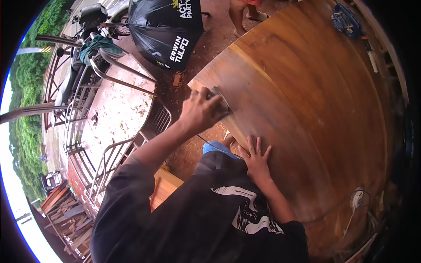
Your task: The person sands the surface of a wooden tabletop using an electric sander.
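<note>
My left hand (199,109) is closed over a dark, flat-edged block (222,101), pressed on the wooden tabletop (307,101) near its left corner. My fingers hide most of the block, so its exact kind is unclear. Pale, dusty-looking patches show on the brown grain around it. Lower down, my right hand (258,162) lies flat on the wood by the near edge, fingers spread and holding nothing. A thin dark cord (206,141) runs below my left forearm; where it ends is hidden.
A blue tool (345,21) lies at the tabletop's far right. A white outlet box (357,199) with a cord rests at lower right. Beyond the left corner stand a black umbrella (162,33) and a metal-railed frame (114,153). Another person's legs (239,17) show at the top.
</note>
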Motion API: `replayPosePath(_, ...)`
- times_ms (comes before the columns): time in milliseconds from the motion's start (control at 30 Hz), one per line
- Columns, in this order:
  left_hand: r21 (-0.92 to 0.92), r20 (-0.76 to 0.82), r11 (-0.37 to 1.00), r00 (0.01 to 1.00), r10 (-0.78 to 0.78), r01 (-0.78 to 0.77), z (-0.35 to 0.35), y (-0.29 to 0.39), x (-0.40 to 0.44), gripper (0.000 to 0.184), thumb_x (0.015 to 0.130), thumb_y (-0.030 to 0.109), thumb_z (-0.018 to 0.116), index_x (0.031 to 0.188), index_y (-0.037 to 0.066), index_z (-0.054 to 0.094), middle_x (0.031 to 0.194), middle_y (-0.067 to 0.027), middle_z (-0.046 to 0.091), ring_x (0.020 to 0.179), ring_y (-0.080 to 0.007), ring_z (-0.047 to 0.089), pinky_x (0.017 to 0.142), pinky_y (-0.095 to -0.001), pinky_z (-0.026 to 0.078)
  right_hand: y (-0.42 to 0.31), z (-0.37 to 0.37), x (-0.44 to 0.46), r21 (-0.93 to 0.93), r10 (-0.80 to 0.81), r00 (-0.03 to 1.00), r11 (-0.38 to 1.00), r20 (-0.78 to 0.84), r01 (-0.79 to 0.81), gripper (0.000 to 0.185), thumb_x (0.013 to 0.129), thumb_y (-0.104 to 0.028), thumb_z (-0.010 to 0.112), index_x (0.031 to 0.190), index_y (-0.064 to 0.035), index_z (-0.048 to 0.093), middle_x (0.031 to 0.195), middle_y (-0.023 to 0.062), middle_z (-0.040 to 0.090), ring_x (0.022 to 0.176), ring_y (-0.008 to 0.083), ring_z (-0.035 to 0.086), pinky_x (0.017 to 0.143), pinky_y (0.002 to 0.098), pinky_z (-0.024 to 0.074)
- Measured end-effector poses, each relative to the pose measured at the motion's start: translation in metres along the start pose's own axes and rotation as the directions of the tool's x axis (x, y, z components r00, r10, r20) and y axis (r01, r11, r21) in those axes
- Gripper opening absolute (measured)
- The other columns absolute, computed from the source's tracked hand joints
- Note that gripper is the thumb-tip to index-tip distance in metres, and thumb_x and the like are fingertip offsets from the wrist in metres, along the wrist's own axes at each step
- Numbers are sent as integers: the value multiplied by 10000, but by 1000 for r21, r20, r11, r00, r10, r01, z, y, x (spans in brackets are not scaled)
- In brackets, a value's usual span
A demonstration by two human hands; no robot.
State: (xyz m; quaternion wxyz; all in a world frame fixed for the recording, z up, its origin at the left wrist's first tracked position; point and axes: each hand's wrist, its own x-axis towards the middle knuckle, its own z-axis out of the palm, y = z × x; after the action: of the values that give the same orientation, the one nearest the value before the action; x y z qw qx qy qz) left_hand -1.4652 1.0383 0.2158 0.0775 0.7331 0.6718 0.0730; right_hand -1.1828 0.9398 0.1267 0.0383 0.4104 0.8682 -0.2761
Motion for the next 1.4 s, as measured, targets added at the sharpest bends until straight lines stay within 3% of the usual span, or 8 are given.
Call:
replayPosePath(200,76,-3,983,986,-168,168,-18,-86,44,481,746,392,770,1175,209,649,1105,-162,585,956,-384,649,756,-479,570,-7,6,21,41,17,996,999,-90,-14,654,883,-27,470,1526,-113,378,1651,95,216,1526,336,179,1134,742,120)
replayPosePath(533,12,172,931,918,358,-366,12,93,-39,406,748,243,754,1137,221,640,1141,-156,549,992,-383,613,693,-477,578,32,54,-123,158,234,936,968,-265,-197,751,802,16,463,1538,-51,333,1652,118,210,1541,317,130,1216,590,93)
replayPosePath(767,-40,256,622,594,763,-782,45,263,-86,551,631,172,817,1154,186,644,1160,-145,554,983,-336,599,689,-449,578,62,90,-277,297,496,779,865,-383,-405,688,866,-15,453,1541,-87,344,1649,55,248,1531,242,194,1237,475,146)
replayPosePath(967,-157,226,288,249,942,-945,87,416,-124,555,603,157,816,1132,184,651,1148,-141,562,952,-319,596,634,-429,563,82,120,-392,397,671,613,742,-418,-541,708,890,-46,489,1566,-136,297,1653,30,232,1521,239,223,1239,476,167)
replayPosePath(1100,-211,184,92,53,982,-973,106,495,-124,549,615,164,821,1135,192,647,1148,-140,558,955,-319,595,612,-430,559,93,125,-421,467,784,400,610,-476,-640,757,836,39,539,1546,-116,327,1626,120,267,1501,310,255,1200,559,222)
replayPosePath(1233,-231,105,-55,-82,991,-971,134,578,-164,518,649,167,799,1140,215,641,1176,-137,533,964,-335,591,604,-464,552,90,168,-469,682,788,-99,455,-608,-573,732,760,141,538,1448,-89,440,1519,253,344,1438,377,329,1150,544,300)
replayPosePath(1333,-270,119,-85,-121,985,-959,154,628,-184,457,699,188,763,1136,235,639,1198,-142,516,1000,-378,584,625,-497,557,94,178,-489,829,778,-347,371,-524,-419,723,694,160,553,1362,-112,519,1446,256,406,1368,402,402,1134,509,337)
replayPosePath(1400,-271,168,-42,-90,982,-962,157,662,-202,448,713,202,755,1142,247,638,1214,-150,510,1018,-399,579,645,-503,563,102,185,-496,856,830,-264,406,-492,-318,715,621,173,566,1273,-121,565,1392,200,461,1317,396,446,1116,473,377)
